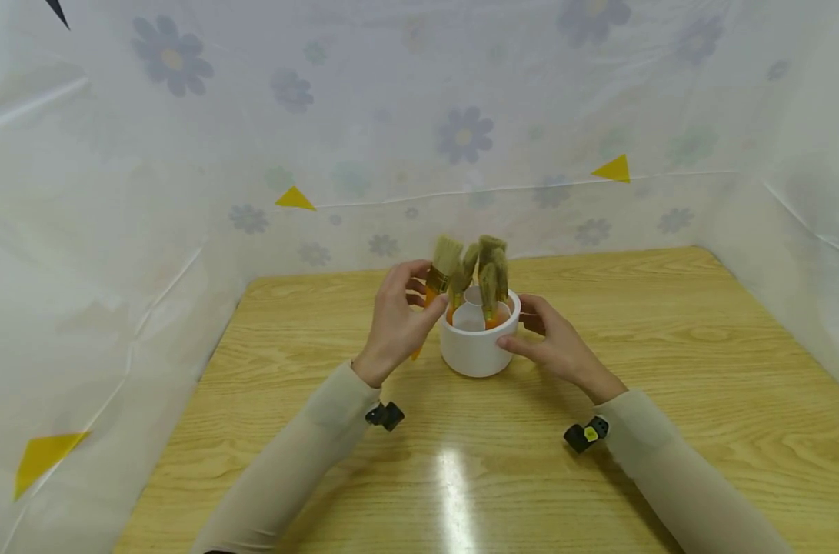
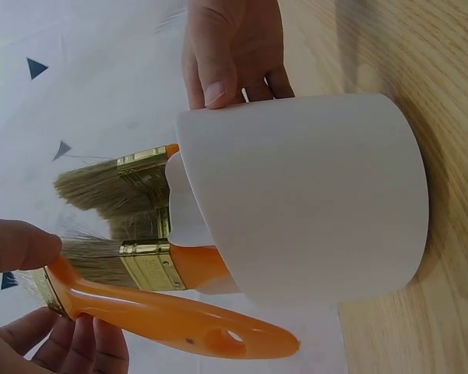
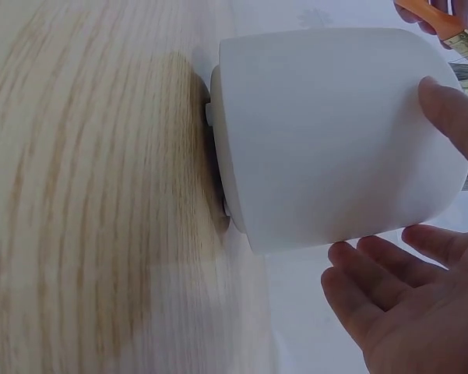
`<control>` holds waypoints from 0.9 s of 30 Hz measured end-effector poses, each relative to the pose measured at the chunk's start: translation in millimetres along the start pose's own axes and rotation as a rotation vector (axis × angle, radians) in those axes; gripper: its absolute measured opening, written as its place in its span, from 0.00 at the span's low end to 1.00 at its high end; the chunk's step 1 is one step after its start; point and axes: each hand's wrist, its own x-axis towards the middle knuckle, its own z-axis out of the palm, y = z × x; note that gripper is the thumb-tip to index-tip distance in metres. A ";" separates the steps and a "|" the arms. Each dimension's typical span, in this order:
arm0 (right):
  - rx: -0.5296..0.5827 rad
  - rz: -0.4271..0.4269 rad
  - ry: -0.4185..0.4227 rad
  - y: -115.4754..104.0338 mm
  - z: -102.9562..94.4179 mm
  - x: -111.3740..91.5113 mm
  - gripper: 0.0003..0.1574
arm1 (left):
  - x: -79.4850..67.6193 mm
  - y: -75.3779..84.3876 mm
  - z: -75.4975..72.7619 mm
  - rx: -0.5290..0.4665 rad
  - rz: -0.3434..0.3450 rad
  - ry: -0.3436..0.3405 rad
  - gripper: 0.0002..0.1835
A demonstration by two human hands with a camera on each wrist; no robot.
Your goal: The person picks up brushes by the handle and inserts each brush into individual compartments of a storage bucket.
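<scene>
My left hand (image 1: 400, 327) pinches a flat paintbrush (image 2: 163, 315) near its metal ferrule, thumb on one side and fingers on the other. Its pale bristles point up and its orange handle hangs down beside the holder's left side. A white round brush holder (image 1: 476, 355) with inner compartments stands upright on the table. Several other paintbrushes (image 1: 492, 250) stand in it, bristles up, their handles mostly hidden inside. On the holder's right side, my right hand (image 1: 556, 338) grips it, thumb on the front wall near the rim and fingers along the side, as the right wrist view shows.
The wood-grain table (image 1: 668, 346) reaches back to a translucent sheet (image 1: 391, 100) printed with flowers, which also hangs at both sides. Yellow triangles (image 1: 611, 169) are stuck on the sheet. Small black cameras (image 1: 587, 435) sit on both wrists.
</scene>
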 end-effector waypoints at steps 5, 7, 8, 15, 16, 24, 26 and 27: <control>-0.003 -0.008 0.005 -1.1 -0.3 -0.8 0.51 | 0.9 1.3 0.5 -0.001 0.016 0.011 0.24; -0.004 -0.010 0.006 -0.7 -0.1 -0.6 0.51 | 1.3 2.5 0.6 -0.007 0.020 0.014 0.24; -0.004 -0.010 0.006 -0.5 0.0 -0.5 0.51 | 1.5 3.1 0.6 -0.009 0.022 0.016 0.24; -0.004 -0.008 0.014 -0.6 0.5 -0.5 0.51 | 4.0 7.5 1.8 -0.017 0.037 0.032 0.24; -0.004 -0.009 0.014 -0.5 0.6 -0.2 0.51 | 4.5 8.4 1.8 -0.022 0.039 0.035 0.25; -0.003 -0.018 0.021 -0.1 0.7 0.0 0.50 | 10.1 15.9 2.6 -0.038 0.079 0.068 0.25; -0.002 -0.017 0.021 0.3 0.6 0.0 0.50 | 11.0 16.8 3.2 -0.041 0.086 0.073 0.25; -0.001 -0.017 0.020 0.4 0.7 0.0 0.50 | 11.4 17.2 3.6 -0.043 0.088 0.075 0.25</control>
